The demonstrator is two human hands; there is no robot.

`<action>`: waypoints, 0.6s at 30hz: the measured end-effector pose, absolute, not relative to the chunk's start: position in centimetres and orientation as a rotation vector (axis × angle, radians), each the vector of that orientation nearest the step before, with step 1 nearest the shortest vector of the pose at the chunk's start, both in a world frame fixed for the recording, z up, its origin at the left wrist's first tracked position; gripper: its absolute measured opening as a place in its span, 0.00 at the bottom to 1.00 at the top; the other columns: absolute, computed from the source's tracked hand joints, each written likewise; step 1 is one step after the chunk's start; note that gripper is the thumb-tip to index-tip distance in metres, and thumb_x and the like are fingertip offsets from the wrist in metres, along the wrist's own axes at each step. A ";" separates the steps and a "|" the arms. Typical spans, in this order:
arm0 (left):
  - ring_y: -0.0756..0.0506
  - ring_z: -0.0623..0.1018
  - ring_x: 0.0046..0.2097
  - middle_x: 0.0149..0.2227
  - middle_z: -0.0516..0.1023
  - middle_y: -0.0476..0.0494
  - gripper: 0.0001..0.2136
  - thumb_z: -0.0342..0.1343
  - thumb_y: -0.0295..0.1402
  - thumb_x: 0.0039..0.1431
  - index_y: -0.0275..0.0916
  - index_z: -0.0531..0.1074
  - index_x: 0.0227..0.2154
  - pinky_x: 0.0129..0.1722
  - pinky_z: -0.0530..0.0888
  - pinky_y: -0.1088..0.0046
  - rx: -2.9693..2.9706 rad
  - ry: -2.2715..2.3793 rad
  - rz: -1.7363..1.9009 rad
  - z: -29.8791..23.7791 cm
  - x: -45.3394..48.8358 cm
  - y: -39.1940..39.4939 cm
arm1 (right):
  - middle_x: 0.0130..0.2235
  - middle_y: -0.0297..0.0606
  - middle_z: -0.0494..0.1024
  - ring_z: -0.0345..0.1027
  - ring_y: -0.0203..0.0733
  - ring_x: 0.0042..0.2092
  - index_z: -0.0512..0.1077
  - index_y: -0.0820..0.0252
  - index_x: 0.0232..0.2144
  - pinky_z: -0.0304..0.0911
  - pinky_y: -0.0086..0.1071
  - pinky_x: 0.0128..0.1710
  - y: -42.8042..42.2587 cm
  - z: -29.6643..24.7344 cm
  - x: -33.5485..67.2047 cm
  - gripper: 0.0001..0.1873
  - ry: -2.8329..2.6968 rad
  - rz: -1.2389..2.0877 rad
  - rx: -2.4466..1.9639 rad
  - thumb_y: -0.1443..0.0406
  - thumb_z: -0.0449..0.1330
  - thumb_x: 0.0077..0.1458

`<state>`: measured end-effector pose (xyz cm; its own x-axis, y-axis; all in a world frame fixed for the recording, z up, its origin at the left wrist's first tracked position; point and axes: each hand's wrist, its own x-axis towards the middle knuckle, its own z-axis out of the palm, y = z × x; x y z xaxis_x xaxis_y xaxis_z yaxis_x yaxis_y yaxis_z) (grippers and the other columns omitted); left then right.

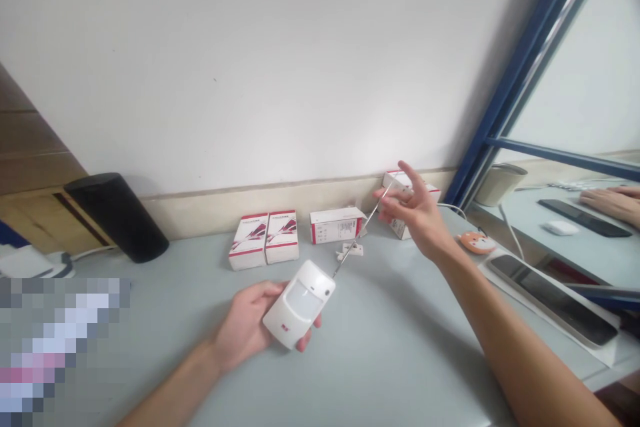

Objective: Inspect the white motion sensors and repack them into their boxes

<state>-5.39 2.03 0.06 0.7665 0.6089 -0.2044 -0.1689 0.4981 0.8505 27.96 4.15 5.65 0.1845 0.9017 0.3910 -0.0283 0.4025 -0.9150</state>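
Observation:
A white motion sensor (300, 307) with a curved lens and a small red mark lies in my left hand (250, 320), whose fingers wrap around its back and sides. From its top corner a thin metal telescopic antenna (370, 217) runs out, slanting up to the right. My right hand (410, 210) pinches the antenna near its far end between thumb and fingers, with the index finger stretched upward. Behind the sensor, small white parts (353, 250) lie on the grey table (380, 360). What the left fingers touch at the sensor's back is hidden.
Red-and-white boxes (283, 235) stand along the wall, with a box on its side (336, 225) and more boxes (433, 192) behind my right hand. A black cylinder (117, 217) stands left. Rightward are an orange object (476, 242), a dark slab-like device (553, 297) and a blue-framed glass partition (565, 155); another person's hands (613, 203) show beyond.

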 end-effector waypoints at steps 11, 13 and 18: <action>0.35 0.80 0.31 0.39 0.82 0.26 0.22 0.43 0.39 0.67 0.27 0.76 0.48 0.40 0.68 0.58 0.917 0.524 0.520 -0.2 -5.4 2.0 | 0.36 0.39 0.84 0.76 0.41 0.31 0.69 0.59 0.51 0.74 0.39 0.35 4.8 4.1 25.5 0.33 -1.044 0.805 -0.942 0.55 0.76 0.48; 0.35 0.80 0.32 0.40 0.82 0.25 0.22 0.43 0.39 0.67 0.26 0.75 0.49 0.41 0.68 0.58 0.919 0.532 0.540 -0.2 -5.3 2.0 | 0.39 0.39 0.85 0.78 0.42 0.35 0.68 0.57 0.58 0.75 0.40 0.37 4.5 4.1 25.2 0.37 -1.089 0.841 -0.922 0.55 0.75 0.50; 0.35 0.80 0.33 0.40 0.82 0.24 0.22 0.44 0.38 0.65 0.25 0.75 0.50 0.42 0.68 0.57 0.861 0.534 0.594 -0.6 -5.2 2.1 | 0.41 0.35 0.83 0.80 0.45 0.38 0.37 0.42 0.75 0.78 0.44 0.40 3.3 3.8 22.6 0.66 -1.284 1.122 -0.815 0.61 0.77 0.48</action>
